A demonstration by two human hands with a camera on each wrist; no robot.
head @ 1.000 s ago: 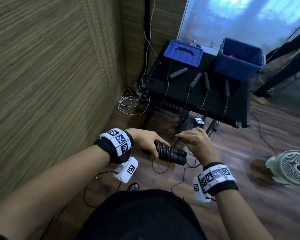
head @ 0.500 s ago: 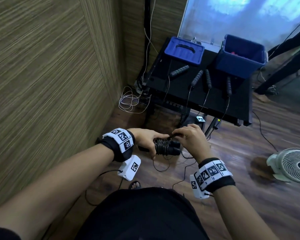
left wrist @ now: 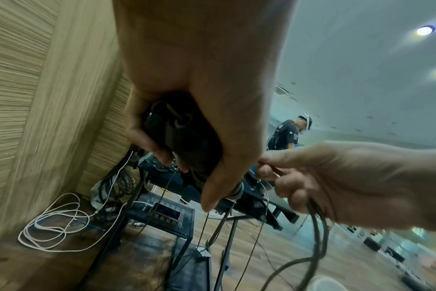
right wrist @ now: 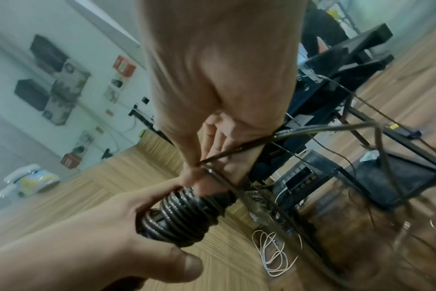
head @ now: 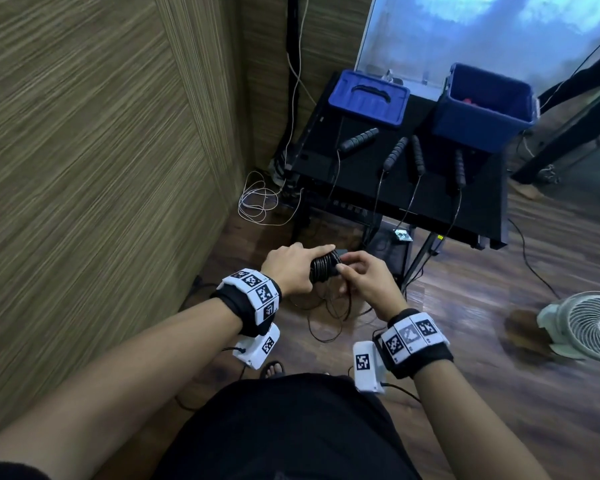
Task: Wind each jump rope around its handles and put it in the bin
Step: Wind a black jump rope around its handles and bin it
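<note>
My left hand (head: 291, 265) grips the two black handles of a jump rope (head: 323, 268), held together with several coils of black cord wound round them (right wrist: 179, 212). My right hand (head: 364, 275) pinches the loose cord (right wrist: 236, 149) right at the handles' end, and the rest of the cord hangs in loops toward the floor (head: 329, 313). The handle ends show inside my left fist (left wrist: 177, 128). On the black table (head: 482, 216) lie other jump rope handles (head: 358, 138), (head: 395, 152), (head: 459, 168), their cords dangling over the front edge. The blue bin (head: 482, 109) stands open at the table's back right.
A blue lid (head: 368, 98) lies at the table's back left. A textured wall (head: 84, 168) runs close on my left. White cable (head: 257, 202) is coiled on the wooden floor by the table leg. A white fan (head: 589, 327) sits on the floor to the right. Another person (left wrist: 286, 133) stands farther back.
Both hands have risen and moved forward toward the table. My right hand has carried the cord round the handles and now pinches it close against their end.
</note>
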